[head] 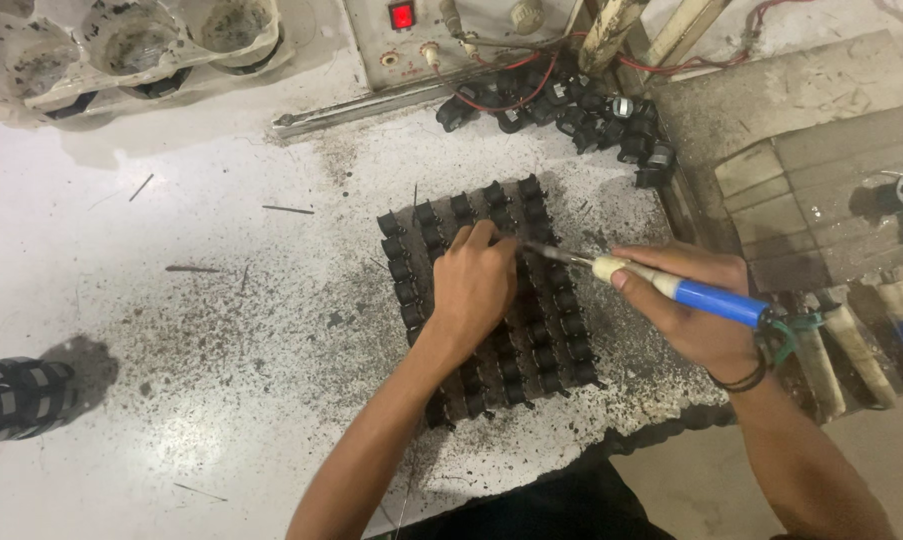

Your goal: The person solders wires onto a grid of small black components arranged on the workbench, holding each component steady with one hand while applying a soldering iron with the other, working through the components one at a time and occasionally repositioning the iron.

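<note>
Here, the left hand lies on the grid of small black parts, which sits on the desk. Its fingers are curled and pressed down on the rows, apparently to steady them. The right hand, just right of the grid, holds the blue-handled iron with fingers wrapped shut around the grip; the tip reaches the grid beside the left fingertips, probably for close work. The contact point is too small to make out. Beyond the grid lie loose black parts, then a grey box with a red switch, cut off at the frame edge.
</note>
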`<state>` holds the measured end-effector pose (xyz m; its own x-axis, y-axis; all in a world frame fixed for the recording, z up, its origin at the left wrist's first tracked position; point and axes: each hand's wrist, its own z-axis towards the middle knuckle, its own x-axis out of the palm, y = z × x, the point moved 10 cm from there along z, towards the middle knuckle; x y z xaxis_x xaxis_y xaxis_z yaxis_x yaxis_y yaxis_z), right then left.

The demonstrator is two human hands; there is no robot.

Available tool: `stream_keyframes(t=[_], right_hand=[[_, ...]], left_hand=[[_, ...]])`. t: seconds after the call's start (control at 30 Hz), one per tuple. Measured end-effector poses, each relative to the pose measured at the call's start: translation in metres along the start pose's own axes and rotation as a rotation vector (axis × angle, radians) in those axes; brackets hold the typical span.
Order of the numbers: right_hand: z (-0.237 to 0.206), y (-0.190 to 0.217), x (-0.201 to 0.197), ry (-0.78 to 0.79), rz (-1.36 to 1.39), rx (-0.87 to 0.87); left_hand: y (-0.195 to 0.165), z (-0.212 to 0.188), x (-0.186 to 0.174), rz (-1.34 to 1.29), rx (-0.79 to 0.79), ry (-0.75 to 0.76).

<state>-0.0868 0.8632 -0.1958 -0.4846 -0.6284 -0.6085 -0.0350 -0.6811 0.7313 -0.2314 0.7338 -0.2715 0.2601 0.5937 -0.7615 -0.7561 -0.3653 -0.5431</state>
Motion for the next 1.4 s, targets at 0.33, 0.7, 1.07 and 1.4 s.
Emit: stream_keyframes(t=[0.33,0.7,1.07,1.4], right_hand=[[0.011,0.021,-0.004,-0.005,-0.038,-0.025],[-0.044,-0.024,-0.02,-0.139,0.159,0.077],[-0.045,-0.014,-0.012,-0.092,0.057,0.058],[-0.027,0.023,-0.009,-0.052,-0.089,-0.004]], left_hand=[[-0.013,0.001,0.001,0.017,0.055,-0.037],[-0.019,-0.028,-0.041,0.021,0.057,-0.13],[-0.016,-0.028,-0.01,-0.052,-0.001,-0.014],[-0.021,-0.026,-0.007,-0.038,0.038,0.038]])
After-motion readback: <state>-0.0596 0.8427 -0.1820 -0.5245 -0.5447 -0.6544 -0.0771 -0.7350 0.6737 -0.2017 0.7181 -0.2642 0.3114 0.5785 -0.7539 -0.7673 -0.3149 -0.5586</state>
